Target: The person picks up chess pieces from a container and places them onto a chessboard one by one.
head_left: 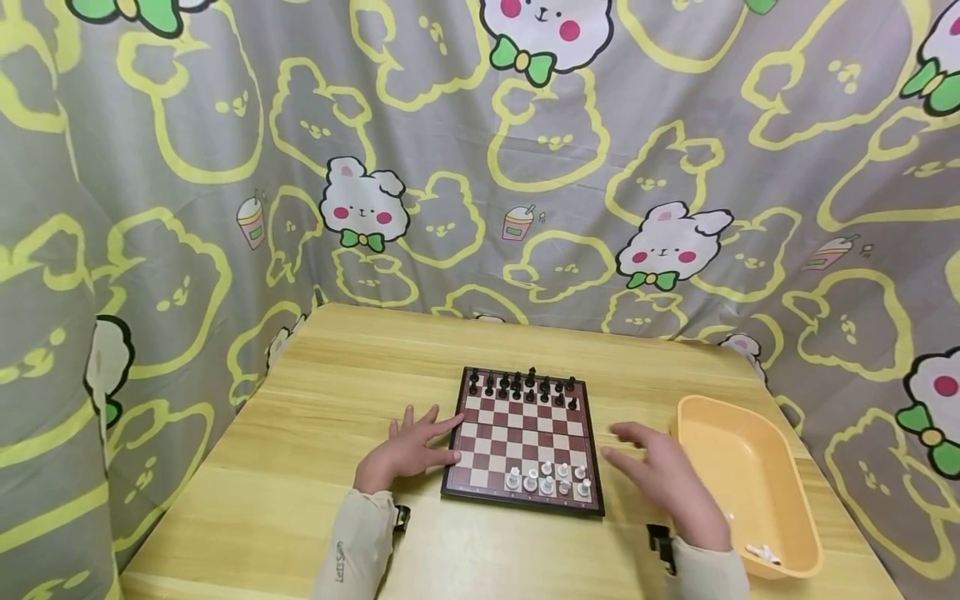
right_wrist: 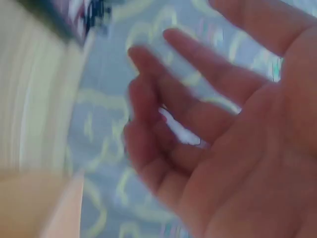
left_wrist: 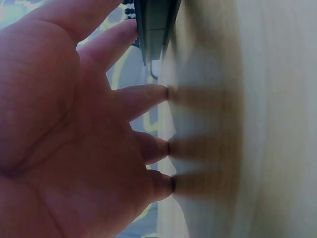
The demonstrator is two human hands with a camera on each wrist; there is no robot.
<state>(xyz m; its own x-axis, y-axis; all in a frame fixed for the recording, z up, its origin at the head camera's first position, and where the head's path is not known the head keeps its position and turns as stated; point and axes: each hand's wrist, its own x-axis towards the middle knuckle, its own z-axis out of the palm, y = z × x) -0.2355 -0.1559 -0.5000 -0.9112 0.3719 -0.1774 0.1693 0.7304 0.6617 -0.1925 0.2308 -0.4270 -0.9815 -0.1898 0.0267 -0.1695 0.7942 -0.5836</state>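
Observation:
A chessboard (head_left: 517,437) with a black rim lies on the table. Two rows of black chess pieces (head_left: 530,383) fill its far end, and several white chess pieces (head_left: 547,482) stand at the near right. My left hand (head_left: 408,450) is spread at the board's left edge, thumb and index fingertip right at the rim. In the left wrist view, the other fingertips (left_wrist: 157,92) rest on the tabletop. Between the board and an orange bin (head_left: 738,479) hovers my right hand (head_left: 663,475), holding nothing, its fingers (right_wrist: 143,99) loosely bent and blurred in the right wrist view.
A few white pieces (head_left: 763,553) lie in the near end of the bin, which stands on the right of the wooden table (head_left: 360,358). A grey cartoon-print curtain (head_left: 442,167) hangs behind the table and along both sides.

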